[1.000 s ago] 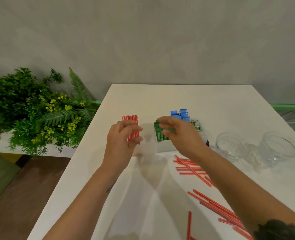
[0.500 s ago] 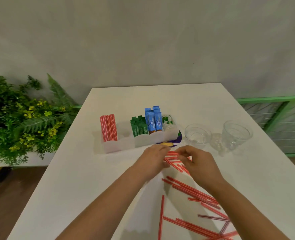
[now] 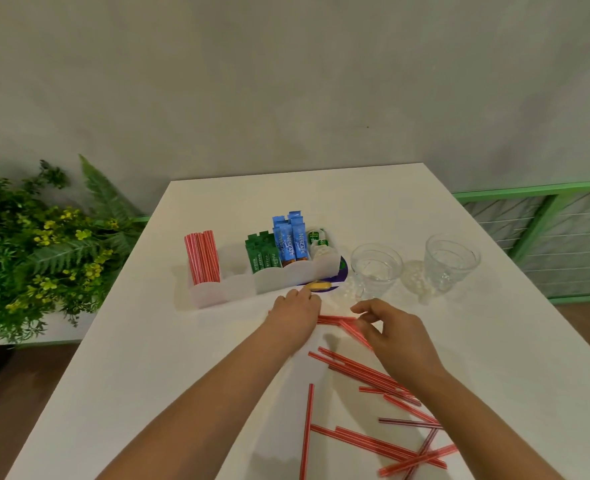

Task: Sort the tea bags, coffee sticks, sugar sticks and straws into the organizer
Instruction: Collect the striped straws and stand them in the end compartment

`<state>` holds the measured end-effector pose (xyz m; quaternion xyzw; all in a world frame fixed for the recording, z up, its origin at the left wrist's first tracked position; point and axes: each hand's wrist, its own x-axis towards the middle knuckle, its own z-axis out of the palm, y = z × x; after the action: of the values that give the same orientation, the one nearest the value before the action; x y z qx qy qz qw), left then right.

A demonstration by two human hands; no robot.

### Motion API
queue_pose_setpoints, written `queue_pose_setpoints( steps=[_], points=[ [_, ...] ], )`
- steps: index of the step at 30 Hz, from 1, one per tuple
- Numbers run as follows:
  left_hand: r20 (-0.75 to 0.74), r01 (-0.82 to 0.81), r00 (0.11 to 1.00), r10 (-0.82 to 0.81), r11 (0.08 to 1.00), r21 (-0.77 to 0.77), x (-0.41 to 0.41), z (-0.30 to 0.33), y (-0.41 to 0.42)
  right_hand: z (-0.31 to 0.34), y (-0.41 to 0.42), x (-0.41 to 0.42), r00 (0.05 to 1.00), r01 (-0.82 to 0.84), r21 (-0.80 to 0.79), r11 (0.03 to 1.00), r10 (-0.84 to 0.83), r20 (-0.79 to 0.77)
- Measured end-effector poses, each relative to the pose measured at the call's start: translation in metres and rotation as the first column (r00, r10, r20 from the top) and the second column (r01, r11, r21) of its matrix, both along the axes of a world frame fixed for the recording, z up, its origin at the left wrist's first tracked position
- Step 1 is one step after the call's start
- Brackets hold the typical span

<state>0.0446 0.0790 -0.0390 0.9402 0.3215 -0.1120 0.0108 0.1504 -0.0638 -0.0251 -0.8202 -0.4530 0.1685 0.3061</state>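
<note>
Both hands at loose straws point(image 3: 335, 319) near the organizer point(image 3: 238, 289): left hand point(image 3: 295, 315) fingers curled, grip unclear, right hand point(image 3: 395, 336) pinching one; blue sticks point(image 3: 291, 244) read NESCAFE, green sticks point(image 3: 260, 258) STEVIA.

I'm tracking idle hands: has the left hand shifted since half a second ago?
Barely. The left hand stays just in front of the organizer, by the yellow packet, resting over the gathered straws.

I see soft, even light, faint shadows under both forearms on the white rectangular table point(image 3: 217, 358), wide-angle bending at edges.
</note>
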Motion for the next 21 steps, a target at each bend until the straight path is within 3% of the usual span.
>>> queue_pose_setpoints(
  steps=[6, 14, 21],
  points=[
    [-0.078, 0.015, 0.997, -0.013, 1.0, 0.023, -0.016, 0.0, -0.01, -0.001, 0.006, -0.007, 1.0, -0.004, -0.05, 0.999, 0.003, -0.01],
    [0.016, -0.082, 0.996, 0.082, 0.996, -0.034, -0.038, -0.006, -0.013, -0.004, 0.016, -0.017, 0.999, -0.031, -0.082, 0.996, 0.029, -0.021],
    [0.206, -0.155, 0.953, 0.222, 0.941, -0.299, -0.056, 0.0, -0.014, 0.0, 0.031, -0.029, 0.998, -0.012, -0.024, 1.0, 0.011, -0.06]
  ],
)
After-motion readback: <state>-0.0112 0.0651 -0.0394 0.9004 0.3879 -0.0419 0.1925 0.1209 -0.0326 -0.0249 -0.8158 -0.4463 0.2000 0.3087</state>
